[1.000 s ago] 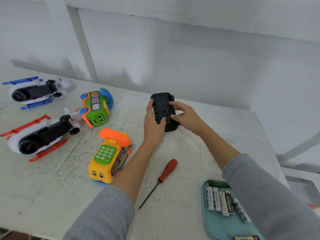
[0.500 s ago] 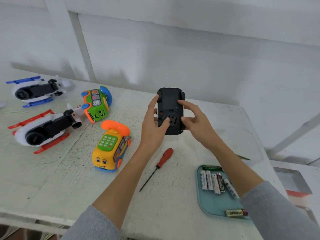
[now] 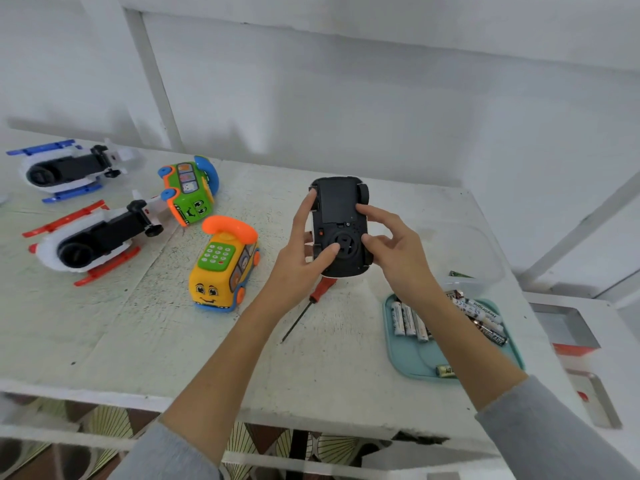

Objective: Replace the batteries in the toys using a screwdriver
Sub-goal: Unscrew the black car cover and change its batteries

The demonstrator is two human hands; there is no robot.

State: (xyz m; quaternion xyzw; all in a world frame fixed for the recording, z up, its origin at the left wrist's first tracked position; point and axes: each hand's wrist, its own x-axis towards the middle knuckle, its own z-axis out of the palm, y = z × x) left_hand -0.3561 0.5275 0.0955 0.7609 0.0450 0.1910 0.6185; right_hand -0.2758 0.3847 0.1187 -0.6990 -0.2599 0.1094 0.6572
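Gripping black toy car underside-up | both hands | battery label "Heyright"

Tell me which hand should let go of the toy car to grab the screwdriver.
Probably the left hand: the screwdriver lies on the table just below that wrist, while the right hand grips the car on its far side.
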